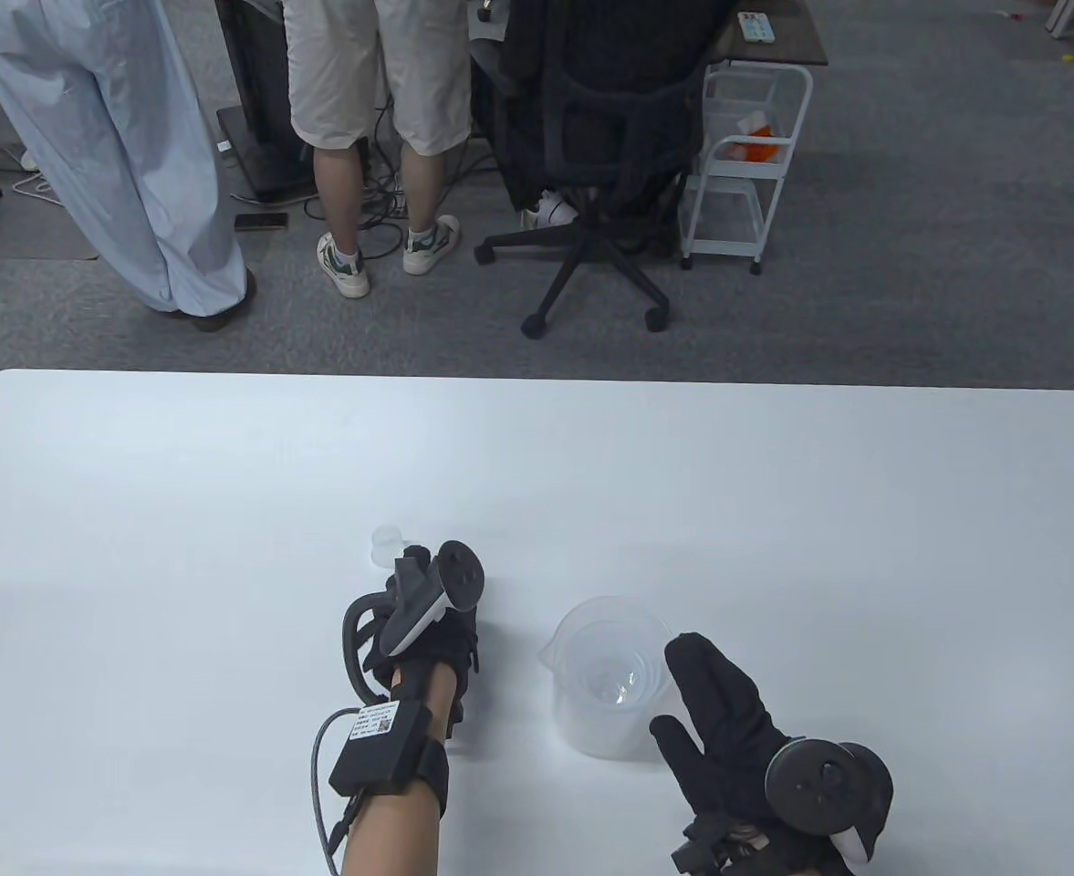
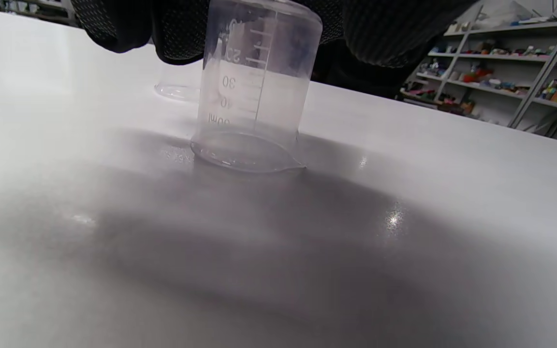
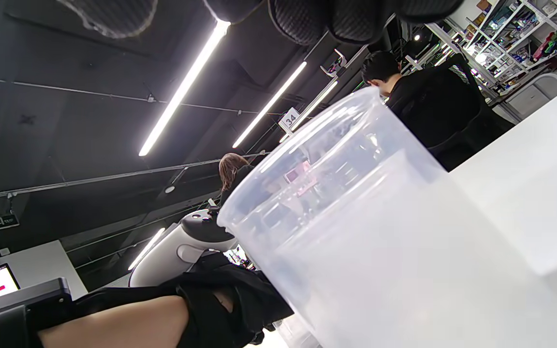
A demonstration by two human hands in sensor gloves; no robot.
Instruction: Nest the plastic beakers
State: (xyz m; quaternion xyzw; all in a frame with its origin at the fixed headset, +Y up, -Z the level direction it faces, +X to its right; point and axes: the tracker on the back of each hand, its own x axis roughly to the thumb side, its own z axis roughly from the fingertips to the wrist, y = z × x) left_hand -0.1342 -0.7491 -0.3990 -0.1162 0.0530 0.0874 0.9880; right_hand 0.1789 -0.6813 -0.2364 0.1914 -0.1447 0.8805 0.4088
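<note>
Clear inverted beaker (image 2: 254, 92) under left hand (image 2: 201, 24) — left-wrist view only

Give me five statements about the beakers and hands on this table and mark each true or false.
1. The small beaker stands upside down, spout on the table. True.
2. The left hand is at the small beaker's base. True.
3. The large beaker lies on its side. False: it stands upright, mouth up.
4. The right hand holds a beaker in the air. False: it is beside the large beaker, which stands on the table.
5. The large beaker is opaque black. False: it is translucent.
</note>
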